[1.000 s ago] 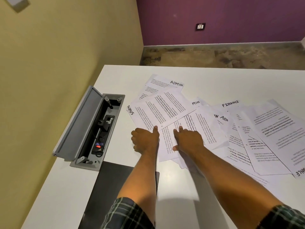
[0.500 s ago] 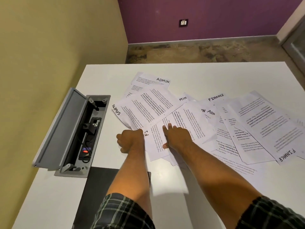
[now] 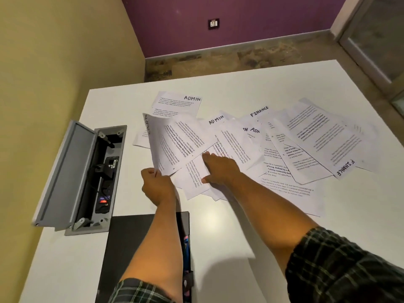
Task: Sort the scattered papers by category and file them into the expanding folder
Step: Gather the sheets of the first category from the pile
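Several printed sheets lie scattered over the white table point(image 3: 240, 84), hand-labelled ADMIN point(image 3: 177, 102), FINANCE point(image 3: 323, 138) or SPORTS. My left hand point(image 3: 156, 185) pinches the near corner of the SPORTS sheet point(image 3: 172, 143) and lifts that edge off the pile, so the sheet curls upward. My right hand point(image 3: 218, 168) lies flat with straight fingers on the sheet below point(image 3: 194, 178), pressing it down. The black expanding folder point(image 3: 131, 248) lies at the near edge under my left forearm, with coloured dividers showing along its right side.
A grey cable box point(image 3: 87, 171) with its lid raised is sunk into the table at the left, sockets visible inside. A yellow wall runs along the left. The table's far edge drops to a stone floor before a purple wall.
My left hand has closed on the SPORTS sheet's corner and raised it, curling the sheet up. My right hand stays pressed on the sheet beneath. The camera has shifted left.
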`<action>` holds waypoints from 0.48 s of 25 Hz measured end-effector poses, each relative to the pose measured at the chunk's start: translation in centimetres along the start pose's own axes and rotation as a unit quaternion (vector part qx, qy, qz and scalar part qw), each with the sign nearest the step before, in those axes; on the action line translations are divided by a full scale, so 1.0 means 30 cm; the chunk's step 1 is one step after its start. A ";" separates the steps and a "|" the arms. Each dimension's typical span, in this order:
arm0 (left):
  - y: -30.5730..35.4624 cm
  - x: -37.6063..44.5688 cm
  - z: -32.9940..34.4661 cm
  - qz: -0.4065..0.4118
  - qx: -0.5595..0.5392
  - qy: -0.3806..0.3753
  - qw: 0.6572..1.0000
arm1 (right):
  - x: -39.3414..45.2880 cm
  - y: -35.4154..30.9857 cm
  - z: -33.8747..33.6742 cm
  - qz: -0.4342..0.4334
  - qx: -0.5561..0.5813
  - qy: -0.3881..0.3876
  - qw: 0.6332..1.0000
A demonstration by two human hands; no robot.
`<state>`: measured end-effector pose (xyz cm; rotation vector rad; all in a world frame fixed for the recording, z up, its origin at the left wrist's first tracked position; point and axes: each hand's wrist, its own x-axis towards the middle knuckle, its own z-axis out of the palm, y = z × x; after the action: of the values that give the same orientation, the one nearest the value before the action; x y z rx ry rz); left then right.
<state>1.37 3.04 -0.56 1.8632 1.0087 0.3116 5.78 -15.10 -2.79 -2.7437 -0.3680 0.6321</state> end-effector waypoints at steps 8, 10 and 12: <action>0.117 -0.126 -0.055 0.111 0.023 -0.065 0.992 | -0.249 0.095 0.078 0.085 0.519 0.078 0.847; 0.174 -0.146 -0.089 0.134 0.051 -0.083 0.986 | -0.291 0.102 0.062 0.164 0.645 0.149 0.731; 0.214 -0.148 -0.125 0.170 0.080 -0.136 0.973 | -0.336 0.137 0.044 0.203 0.687 0.210 0.665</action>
<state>-0.36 0.76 7.61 2.1582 0.5397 0.1705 -2.86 -21.73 -1.51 -1.3257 0.6398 0.1402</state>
